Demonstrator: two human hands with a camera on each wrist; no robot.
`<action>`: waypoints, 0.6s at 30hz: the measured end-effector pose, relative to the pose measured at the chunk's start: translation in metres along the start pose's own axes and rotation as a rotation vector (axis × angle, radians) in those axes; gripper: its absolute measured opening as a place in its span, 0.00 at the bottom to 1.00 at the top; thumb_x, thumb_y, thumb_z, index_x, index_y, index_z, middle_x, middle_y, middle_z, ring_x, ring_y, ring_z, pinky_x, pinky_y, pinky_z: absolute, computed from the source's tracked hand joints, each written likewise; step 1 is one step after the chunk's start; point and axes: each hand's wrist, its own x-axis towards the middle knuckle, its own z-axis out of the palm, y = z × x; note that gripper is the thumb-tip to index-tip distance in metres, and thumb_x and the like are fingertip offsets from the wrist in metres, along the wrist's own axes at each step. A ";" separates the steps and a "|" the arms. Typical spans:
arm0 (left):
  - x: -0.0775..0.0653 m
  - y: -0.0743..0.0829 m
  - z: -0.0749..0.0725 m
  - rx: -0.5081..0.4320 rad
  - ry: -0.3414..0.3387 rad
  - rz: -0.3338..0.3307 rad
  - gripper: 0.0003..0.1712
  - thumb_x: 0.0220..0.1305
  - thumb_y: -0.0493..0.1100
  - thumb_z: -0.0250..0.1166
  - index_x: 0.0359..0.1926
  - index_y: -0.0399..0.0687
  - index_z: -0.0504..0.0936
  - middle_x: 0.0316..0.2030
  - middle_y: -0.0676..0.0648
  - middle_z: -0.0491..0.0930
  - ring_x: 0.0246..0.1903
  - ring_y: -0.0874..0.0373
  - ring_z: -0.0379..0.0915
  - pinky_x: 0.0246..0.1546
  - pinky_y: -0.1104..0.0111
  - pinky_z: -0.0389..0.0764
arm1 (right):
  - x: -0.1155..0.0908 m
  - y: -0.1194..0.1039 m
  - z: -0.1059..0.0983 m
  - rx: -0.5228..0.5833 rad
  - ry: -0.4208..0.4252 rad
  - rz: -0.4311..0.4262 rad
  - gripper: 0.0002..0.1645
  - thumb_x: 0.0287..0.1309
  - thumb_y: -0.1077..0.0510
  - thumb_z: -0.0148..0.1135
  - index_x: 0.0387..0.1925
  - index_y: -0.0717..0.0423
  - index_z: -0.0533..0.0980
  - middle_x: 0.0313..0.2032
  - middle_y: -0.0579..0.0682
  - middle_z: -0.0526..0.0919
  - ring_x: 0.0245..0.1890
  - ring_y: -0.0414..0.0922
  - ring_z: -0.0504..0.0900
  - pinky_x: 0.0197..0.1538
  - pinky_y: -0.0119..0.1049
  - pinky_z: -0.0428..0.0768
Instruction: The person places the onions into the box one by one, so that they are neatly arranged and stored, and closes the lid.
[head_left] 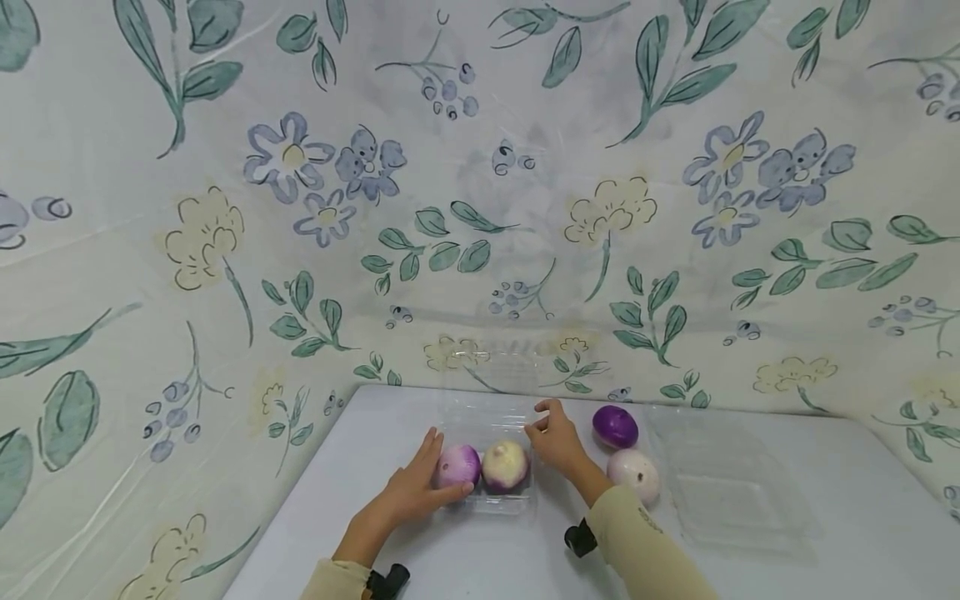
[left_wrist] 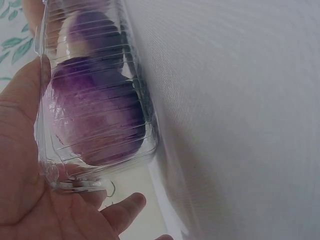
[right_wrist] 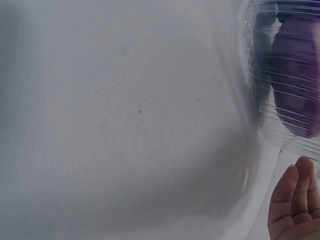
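A clear plastic clamshell box (head_left: 498, 505) sits on the table with its transparent lid (head_left: 491, 371) raised at the back. Inside, side by side, lie a purple-and-white turnip (head_left: 457, 467) and a paler turnip (head_left: 505, 467) with a cream top. My left hand (head_left: 412, 492) rests at the box's left end, thumb along the front rim and fingers extended along the side. In the left wrist view the thumb lies against the box wall (left_wrist: 100, 162). My right hand (head_left: 558, 442) is at the back right corner, fingertips close to the rim by the lid.
Right of my right hand lie a deep purple turnip (head_left: 615, 427) and a whitish turnip (head_left: 633, 477). A second clear plastic container (head_left: 738, 492) lies farther right on the white table (head_left: 300, 533). Behind the table hangs a flower-patterned sheet (head_left: 525, 208).
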 end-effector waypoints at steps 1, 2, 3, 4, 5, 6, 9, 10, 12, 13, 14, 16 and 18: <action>0.000 0.000 0.000 0.001 0.000 0.000 0.61 0.59 0.64 0.67 0.76 0.32 0.48 0.77 0.32 0.43 0.74 0.34 0.49 0.64 0.27 0.49 | -0.001 0.000 -0.001 -0.001 0.000 0.000 0.21 0.64 0.61 0.61 0.55 0.60 0.65 0.40 0.59 0.83 0.31 0.45 0.81 0.30 0.35 0.80; 0.000 0.000 0.000 0.002 0.001 0.000 0.61 0.59 0.64 0.67 0.76 0.32 0.48 0.77 0.33 0.43 0.74 0.34 0.49 0.64 0.27 0.49 | -0.001 -0.001 -0.001 -0.003 0.000 0.001 0.20 0.64 0.61 0.61 0.55 0.59 0.65 0.40 0.59 0.83 0.32 0.46 0.81 0.30 0.35 0.80; 0.000 0.001 0.000 0.004 0.001 -0.001 0.61 0.59 0.65 0.67 0.76 0.32 0.48 0.77 0.33 0.43 0.74 0.34 0.49 0.64 0.27 0.49 | -0.002 -0.001 -0.002 -0.004 0.000 -0.001 0.20 0.64 0.61 0.61 0.54 0.59 0.66 0.40 0.58 0.83 0.32 0.45 0.81 0.30 0.35 0.80; 0.000 0.001 0.000 0.007 0.000 -0.001 0.61 0.59 0.65 0.67 0.76 0.32 0.49 0.77 0.33 0.43 0.74 0.34 0.49 0.64 0.27 0.49 | -0.002 -0.001 -0.002 -0.005 -0.001 -0.002 0.20 0.64 0.61 0.61 0.54 0.59 0.66 0.40 0.58 0.83 0.32 0.45 0.81 0.30 0.35 0.80; 0.000 0.001 0.000 0.010 -0.001 -0.002 0.61 0.59 0.65 0.67 0.76 0.32 0.49 0.77 0.33 0.43 0.74 0.34 0.49 0.64 0.27 0.49 | -0.003 0.000 -0.002 -0.005 0.000 -0.001 0.20 0.64 0.61 0.61 0.54 0.59 0.66 0.40 0.58 0.83 0.33 0.45 0.82 0.30 0.35 0.80; 0.000 0.001 0.000 0.011 -0.002 -0.003 0.60 0.59 0.65 0.67 0.76 0.32 0.49 0.77 0.33 0.43 0.74 0.34 0.49 0.64 0.27 0.49 | -0.004 0.000 -0.002 -0.003 0.000 -0.003 0.20 0.64 0.62 0.61 0.54 0.59 0.66 0.41 0.58 0.83 0.33 0.46 0.82 0.30 0.35 0.80; 0.000 0.001 0.000 0.019 -0.004 -0.006 0.61 0.58 0.65 0.67 0.76 0.32 0.49 0.77 0.33 0.43 0.74 0.34 0.50 0.64 0.27 0.49 | -0.005 0.001 -0.001 -0.005 0.000 -0.013 0.19 0.64 0.62 0.61 0.53 0.60 0.66 0.41 0.59 0.84 0.34 0.46 0.82 0.30 0.35 0.80; -0.001 0.001 0.000 0.020 -0.004 -0.008 0.61 0.58 0.65 0.67 0.76 0.32 0.49 0.77 0.33 0.43 0.74 0.34 0.50 0.64 0.27 0.49 | -0.005 0.001 -0.001 -0.005 -0.001 -0.015 0.19 0.64 0.62 0.61 0.53 0.60 0.66 0.41 0.59 0.84 0.34 0.46 0.82 0.30 0.35 0.80; -0.001 0.002 0.000 0.021 -0.005 -0.009 0.60 0.59 0.65 0.67 0.76 0.32 0.49 0.77 0.33 0.43 0.74 0.34 0.50 0.64 0.27 0.49 | -0.005 0.002 -0.001 -0.005 -0.002 -0.019 0.18 0.64 0.63 0.60 0.53 0.60 0.66 0.42 0.59 0.84 0.34 0.46 0.82 0.30 0.35 0.80; -0.001 0.002 0.000 0.020 -0.004 -0.009 0.60 0.59 0.65 0.67 0.76 0.32 0.49 0.77 0.33 0.43 0.74 0.34 0.49 0.65 0.27 0.49 | -0.006 0.002 -0.001 -0.004 -0.001 -0.022 0.18 0.64 0.63 0.60 0.53 0.60 0.67 0.42 0.59 0.84 0.33 0.46 0.82 0.30 0.35 0.80; -0.001 0.002 -0.001 0.019 -0.004 -0.008 0.60 0.59 0.65 0.67 0.76 0.32 0.49 0.77 0.33 0.43 0.74 0.34 0.49 0.65 0.27 0.48 | -0.006 0.003 -0.001 -0.004 0.000 -0.028 0.18 0.64 0.63 0.60 0.52 0.60 0.67 0.42 0.59 0.84 0.33 0.45 0.82 0.30 0.35 0.80; 0.000 0.003 -0.001 0.018 -0.004 -0.006 0.60 0.59 0.65 0.67 0.76 0.32 0.49 0.77 0.33 0.43 0.74 0.34 0.50 0.65 0.27 0.48 | -0.005 0.003 -0.002 -0.001 0.002 -0.041 0.17 0.64 0.63 0.59 0.52 0.60 0.67 0.42 0.60 0.84 0.33 0.45 0.83 0.30 0.35 0.80; 0.000 0.003 -0.001 0.015 -0.005 -0.006 0.60 0.59 0.64 0.67 0.76 0.32 0.49 0.77 0.33 0.43 0.74 0.34 0.49 0.65 0.27 0.48 | -0.006 0.003 -0.002 0.005 0.005 -0.053 0.17 0.64 0.63 0.59 0.52 0.60 0.67 0.42 0.60 0.84 0.32 0.45 0.83 0.30 0.35 0.80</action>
